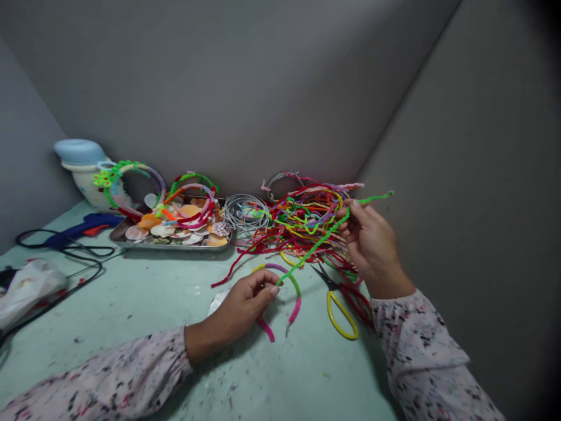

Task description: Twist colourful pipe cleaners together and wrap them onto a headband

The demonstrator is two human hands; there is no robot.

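A bright green pipe cleaner (313,250) stretches slantwise between my two hands. My left hand (245,301) pinches its lower end with thumb and fingers. Higher up and to the right, my right hand (370,240) grips it near the far end, and a short tail sticks out past the fingers. Under the left hand lies a curved band (295,301) wrapped in yellow, purple, green and pink, partly hidden by that hand. Just behind the right hand spreads a tangled heap of coloured pipe cleaners (307,213). Scissors (339,304) with yellow and red handles lie below the right hand.
A metal tray (175,247) of seashells holds wrapped rings (193,222). Coiled grey wire (246,213) sits beside it. At left are a white bottle (90,181) with a blue lid, a blue glue gun (74,231), a black cord (94,266) and a white plastic bag (33,286). Grey walls enclose the table.
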